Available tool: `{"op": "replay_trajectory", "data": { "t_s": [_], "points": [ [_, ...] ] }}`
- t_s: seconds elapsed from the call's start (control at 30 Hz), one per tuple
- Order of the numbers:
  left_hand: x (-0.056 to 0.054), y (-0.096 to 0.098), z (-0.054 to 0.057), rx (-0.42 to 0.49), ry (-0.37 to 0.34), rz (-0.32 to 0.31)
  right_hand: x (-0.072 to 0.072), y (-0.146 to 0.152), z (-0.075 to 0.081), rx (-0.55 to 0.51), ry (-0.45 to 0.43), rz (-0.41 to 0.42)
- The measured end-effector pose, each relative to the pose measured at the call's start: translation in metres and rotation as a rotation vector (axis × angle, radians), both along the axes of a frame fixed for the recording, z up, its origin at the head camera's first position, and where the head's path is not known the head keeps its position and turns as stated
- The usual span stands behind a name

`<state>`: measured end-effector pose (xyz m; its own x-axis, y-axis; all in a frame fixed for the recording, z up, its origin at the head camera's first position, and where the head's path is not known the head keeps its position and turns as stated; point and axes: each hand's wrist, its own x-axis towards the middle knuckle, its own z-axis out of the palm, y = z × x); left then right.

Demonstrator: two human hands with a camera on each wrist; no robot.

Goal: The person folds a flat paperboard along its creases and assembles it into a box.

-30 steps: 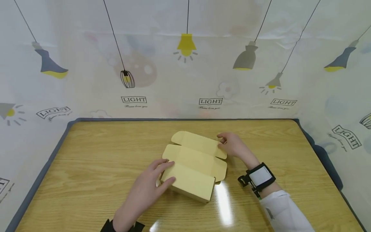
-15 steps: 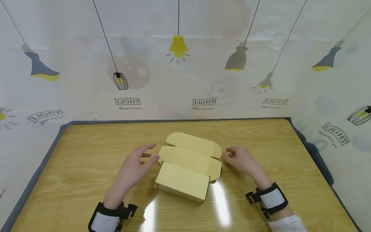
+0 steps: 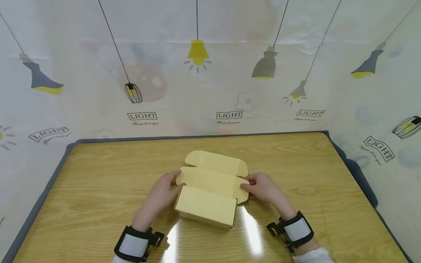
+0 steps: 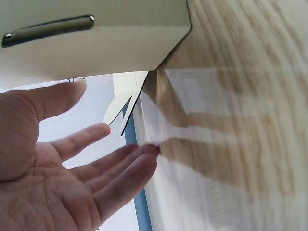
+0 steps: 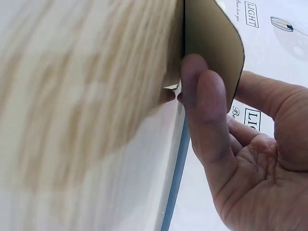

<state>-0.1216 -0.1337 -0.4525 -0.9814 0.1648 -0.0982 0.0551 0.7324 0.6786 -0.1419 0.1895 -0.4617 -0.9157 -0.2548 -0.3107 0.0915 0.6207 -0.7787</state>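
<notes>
A small yellowish cardboard box point(image 3: 205, 206) sits on the table, its lid point(image 3: 210, 180) folded out away from the person, with the tuck flap point(image 3: 217, 162) beyond it. At the box's left side, my left hand point(image 3: 162, 193) has its fingertips near the left end of the lid. In the left wrist view the left fingers point(image 4: 122, 178) are spread and fairly straight, with the thumb tip close to the box wall. My right hand point(image 3: 264, 188) pinches the lid's right side flap point(image 5: 214, 45), thumb on one face and fingers on the other.
The wood-grain table point(image 3: 108, 182) has a dark blue edging point(image 3: 148, 138) at the back and sides. Behind it hangs a white backdrop point(image 3: 177, 91) printed with lamps. Each wrist wears a black strapped band point(image 3: 133, 244). Light reflects off the tabletop.
The right hand has come down from the tuck flap's edge to the lid's side flap and pinches it. The left hand left the box top, moved off left, then came back beside the lid.
</notes>
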Motion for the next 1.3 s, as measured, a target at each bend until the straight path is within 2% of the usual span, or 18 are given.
{"op": "replay_trajectory", "data": {
  "t_s": [0.1, 0.2, 0.33, 0.6, 0.8, 1.07, 1.3],
  "points": [
    [0.000, 0.001, 0.000, 0.004, 0.000, 0.027, -0.003, -0.004, -0.001, 0.005, -0.005, -0.015],
    [0.001, 0.000, 0.000, 0.036, -0.033, 0.048, -0.007, -0.008, -0.002, 0.009, -0.002, -0.027],
    [0.000, 0.000, 0.000, 0.095, -0.048, 0.104, -0.012, -0.011, -0.003, 0.018, 0.049, -0.037],
    [-0.004, 0.003, -0.004, 0.189, 0.034, 0.260, -0.013, -0.013, 0.002, 0.003, 0.141, -0.062],
    [-0.001, 0.001, -0.001, 0.239, 0.108, 0.328, -0.009, -0.016, 0.010, -0.001, 0.203, -0.113],
    [0.002, -0.001, 0.011, 0.320, 0.191, 0.340, -0.003, -0.019, 0.030, -0.023, 0.321, -0.189],
    [0.003, 0.003, 0.019, 0.394, 0.287, 0.344, -0.001, -0.020, 0.042, -0.038, 0.485, -0.213]
  ]
}}
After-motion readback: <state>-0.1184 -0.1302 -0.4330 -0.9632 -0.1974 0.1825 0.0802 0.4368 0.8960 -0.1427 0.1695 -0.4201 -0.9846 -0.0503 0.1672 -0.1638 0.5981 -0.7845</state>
